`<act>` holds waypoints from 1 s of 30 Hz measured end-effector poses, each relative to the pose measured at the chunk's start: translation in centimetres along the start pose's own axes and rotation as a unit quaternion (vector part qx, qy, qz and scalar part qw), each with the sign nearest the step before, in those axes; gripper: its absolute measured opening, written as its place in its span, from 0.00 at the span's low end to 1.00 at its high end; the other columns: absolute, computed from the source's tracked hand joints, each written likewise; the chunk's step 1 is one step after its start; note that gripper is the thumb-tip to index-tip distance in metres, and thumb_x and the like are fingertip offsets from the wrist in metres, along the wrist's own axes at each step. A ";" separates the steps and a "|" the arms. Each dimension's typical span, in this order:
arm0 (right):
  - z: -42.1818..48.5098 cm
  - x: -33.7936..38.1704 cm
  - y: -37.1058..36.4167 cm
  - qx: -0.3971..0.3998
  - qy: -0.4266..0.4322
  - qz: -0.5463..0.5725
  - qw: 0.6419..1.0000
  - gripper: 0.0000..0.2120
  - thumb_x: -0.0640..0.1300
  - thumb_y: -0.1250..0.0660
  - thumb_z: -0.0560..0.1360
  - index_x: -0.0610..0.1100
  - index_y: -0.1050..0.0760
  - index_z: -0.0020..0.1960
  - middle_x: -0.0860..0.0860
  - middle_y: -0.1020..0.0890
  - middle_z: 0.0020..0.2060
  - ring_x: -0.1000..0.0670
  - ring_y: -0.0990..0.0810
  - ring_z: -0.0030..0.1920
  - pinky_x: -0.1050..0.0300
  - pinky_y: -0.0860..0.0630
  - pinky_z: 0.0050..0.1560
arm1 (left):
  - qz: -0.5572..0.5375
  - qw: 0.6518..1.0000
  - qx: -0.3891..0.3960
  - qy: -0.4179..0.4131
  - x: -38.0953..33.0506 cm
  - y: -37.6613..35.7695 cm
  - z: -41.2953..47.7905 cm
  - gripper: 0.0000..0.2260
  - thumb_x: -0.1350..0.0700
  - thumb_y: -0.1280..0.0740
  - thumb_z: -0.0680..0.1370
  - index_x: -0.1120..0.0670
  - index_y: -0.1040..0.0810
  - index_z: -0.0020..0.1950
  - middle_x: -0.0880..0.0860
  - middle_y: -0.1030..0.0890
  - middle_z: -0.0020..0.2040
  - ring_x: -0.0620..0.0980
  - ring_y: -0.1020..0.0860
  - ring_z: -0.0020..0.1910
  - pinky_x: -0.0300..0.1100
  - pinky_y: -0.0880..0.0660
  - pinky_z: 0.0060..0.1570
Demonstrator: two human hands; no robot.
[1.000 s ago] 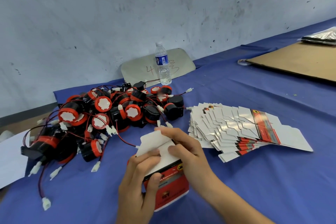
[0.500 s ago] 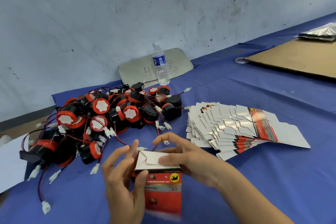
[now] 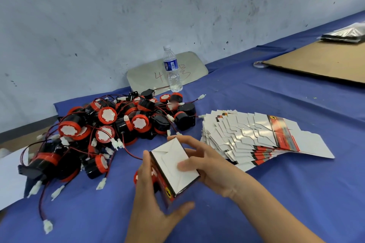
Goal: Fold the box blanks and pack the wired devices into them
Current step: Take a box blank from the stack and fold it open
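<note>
Both hands hold a folded red and black box [image 3: 173,165] low in the middle of the view, its white flapped end turned up. My left hand [image 3: 152,203] cups its red side from below. My right hand [image 3: 207,165] grips the far side, thumb pressed on the white flaps. A pile of black and red wired devices [image 3: 110,124] with white connectors lies to the left on the blue table [image 3: 276,193]. A fanned stack of flat box blanks [image 3: 256,136] lies to the right. One red device [image 3: 138,175] peeks out behind my left hand.
A water bottle [image 3: 172,71] stands at the back by the wall, in front of a leaning grey panel [image 3: 150,73]. A brown cardboard sheet [image 3: 324,61] and a tape roll [image 3: 260,64] lie far right. White paper [image 3: 9,179] sits at the left edge.
The box has been tilted so that its closed white end faces up. My right thumb now presses on the flaps and my left hand has shifted under the box's side.
</note>
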State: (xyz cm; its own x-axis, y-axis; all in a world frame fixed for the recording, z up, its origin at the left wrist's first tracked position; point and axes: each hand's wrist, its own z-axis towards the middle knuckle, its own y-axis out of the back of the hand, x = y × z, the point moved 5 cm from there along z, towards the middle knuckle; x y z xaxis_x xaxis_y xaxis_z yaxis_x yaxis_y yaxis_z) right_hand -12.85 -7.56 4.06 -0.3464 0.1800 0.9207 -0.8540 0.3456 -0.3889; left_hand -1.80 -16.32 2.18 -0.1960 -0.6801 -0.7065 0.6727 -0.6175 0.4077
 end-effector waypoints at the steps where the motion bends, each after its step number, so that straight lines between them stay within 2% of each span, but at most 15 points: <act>1: 0.0 -0.1 -0.1 -0.004 0.006 -0.025 1.000 0.26 0.36 0.32 0.64 0.52 0.25 0.61 0.46 0.19 0.51 0.48 0.20 0.48 0.53 0.24 0.48 | 0.001 1.000 -0.011 0.018 0.3 0.1 0.0 0.52 0.40 0.23 0.59 0.26 0.54 0.72 0.29 0.36 0.69 0.31 0.34 0.67 0.26 0.31 0.58; 4: 0.2 -0.4 -0.2 -0.031 0.019 -0.091 0.995 0.25 0.38 0.32 0.63 0.53 0.25 0.58 0.45 0.21 0.52 0.50 0.20 0.46 0.54 0.25 0.47 | 0.072 0.997 -0.020 -0.008 0.3 0.5 0.0 0.51 0.40 0.26 0.59 0.30 0.54 0.75 0.28 0.37 0.65 0.30 0.31 0.61 0.21 0.31 0.53; 6: 0.2 -0.4 -0.2 -0.041 0.022 -0.088 0.995 0.24 0.37 0.33 0.63 0.53 0.25 0.57 0.44 0.21 0.52 0.52 0.20 0.45 0.58 0.24 0.45 | 0.126 0.991 -0.016 -0.040 -0.1 0.7 0.1 0.50 0.37 0.28 0.61 0.36 0.54 0.77 0.29 0.39 0.67 0.35 0.31 0.60 0.21 0.33 0.54; 7: 0.2 -0.4 -0.1 -0.045 0.026 -0.093 0.994 0.24 0.37 0.33 0.62 0.53 0.25 0.56 0.45 0.20 0.52 0.53 0.20 0.44 0.58 0.23 0.44 | 0.151 0.987 -0.016 -0.054 -0.3 0.7 0.2 0.51 0.37 0.28 0.61 0.39 0.53 0.77 0.33 0.38 0.67 0.40 0.31 0.61 0.25 0.31 0.55; 9: 0.1 -0.5 0.0 -0.055 0.032 -0.119 0.991 0.23 0.38 0.35 0.62 0.55 0.25 0.55 0.47 0.20 0.50 0.56 0.20 0.42 0.58 0.23 0.43 | 0.202 0.976 -0.019 -0.081 -0.5 0.7 0.2 0.53 0.37 0.25 0.60 0.46 0.51 0.77 0.45 0.36 0.66 0.46 0.32 0.61 0.39 0.28 0.56; 11: 0.2 -0.6 0.0 -0.055 0.032 -0.139 0.988 0.23 0.39 0.36 0.62 0.56 0.25 0.54 0.49 0.20 0.48 0.56 0.20 0.41 0.57 0.21 0.44 | 0.237 0.966 -0.020 -0.101 -0.7 0.5 0.3 0.53 0.36 0.24 0.60 0.51 0.50 0.76 0.51 0.35 0.65 0.49 0.32 0.60 0.51 0.28 0.55; 14: 0.2 -0.6 -0.1 -0.049 0.028 -0.147 0.987 0.22 0.39 0.37 0.62 0.56 0.25 0.53 0.51 0.20 0.46 0.55 0.21 0.42 0.53 0.21 0.46 | 0.248 0.963 -0.017 -0.105 -0.7 0.4 0.4 0.52 0.41 0.26 0.58 0.52 0.49 0.75 0.51 0.34 0.64 0.50 0.32 0.59 0.52 0.28 0.54; 18: 0.1 -0.6 -0.1 -0.045 0.022 -0.159 0.986 0.23 0.40 0.38 0.62 0.55 0.25 0.54 0.54 0.20 0.44 0.55 0.22 0.42 0.54 0.22 0.44 | 0.253 0.960 -0.014 -0.121 -0.7 0.2 0.4 0.52 0.40 0.24 0.59 0.53 0.48 0.75 0.53 0.34 0.64 0.52 0.31 0.60 0.56 0.29 0.54; 20: 0.1 -0.6 0.0 -0.035 0.008 -0.151 0.988 0.23 0.39 0.39 0.61 0.54 0.25 0.54 0.55 0.20 0.43 0.55 0.22 0.43 0.54 0.23 0.44 | 0.251 0.960 -0.006 -0.128 -0.9 0.2 0.5 0.52 0.36 0.24 0.60 0.52 0.47 0.75 0.53 0.34 0.63 0.53 0.31 0.60 0.52 0.28 0.54; 22: 0.1 -0.6 -0.1 -0.003 -0.012 -0.106 0.994 0.25 0.37 0.38 0.62 0.53 0.24 0.56 0.52 0.19 0.45 0.51 0.22 0.45 0.55 0.24 0.43 | 0.225 0.966 -0.005 -0.125 -1.0 0.4 0.6 0.52 0.38 0.26 0.60 0.49 0.48 0.76 0.52 0.34 0.65 0.51 0.32 0.61 0.40 0.27 0.56; 24: 0.1 -0.6 -0.4 0.032 -0.024 -0.028 0.999 0.25 0.36 0.36 0.64 0.53 0.24 0.59 0.47 0.20 0.46 0.48 0.21 0.45 0.57 0.24 0.43 | 0.171 0.979 -0.009 -0.114 -1.1 0.7 0.7 0.54 0.39 0.25 0.59 0.43 0.51 0.78 0.48 0.35 0.67 0.48 0.33 0.62 0.30 0.33 0.61; 26: 0.1 -0.5 -0.4 0.033 -0.017 0.023 0.999 0.24 0.35 0.34 0.67 0.53 0.23 0.60 0.43 0.21 0.46 0.47 0.21 0.44 0.59 0.24 0.43 | 0.144 0.984 -0.018 -0.104 -1.1 0.9 0.7 0.54 0.40 0.26 0.59 0.40 0.54 0.78 0.47 0.35 0.68 0.49 0.32 0.62 0.23 0.37 0.62; 30: 0.3 -0.7 -0.5 0.012 -0.001 0.009 1.000 0.20 0.39 0.29 0.68 0.51 0.25 0.58 0.46 0.18 0.43 0.48 0.19 0.41 0.58 0.23 0.39 | 0.168 0.978 -0.013 -0.125 -1.5 0.7 0.7 0.51 0.38 0.27 0.64 0.43 0.54 0.78 0.54 0.34 0.67 0.48 0.33 0.65 0.22 0.39 0.63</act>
State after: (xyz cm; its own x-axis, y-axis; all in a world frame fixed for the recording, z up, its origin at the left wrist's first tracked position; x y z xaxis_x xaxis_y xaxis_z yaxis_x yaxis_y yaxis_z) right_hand -12.32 -8.11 3.62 -0.3632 0.1842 0.9133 -0.8563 0.3203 -0.4052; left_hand -1.54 -15.98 3.93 -0.1268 -0.9202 -0.3703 0.7467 -0.3343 0.5751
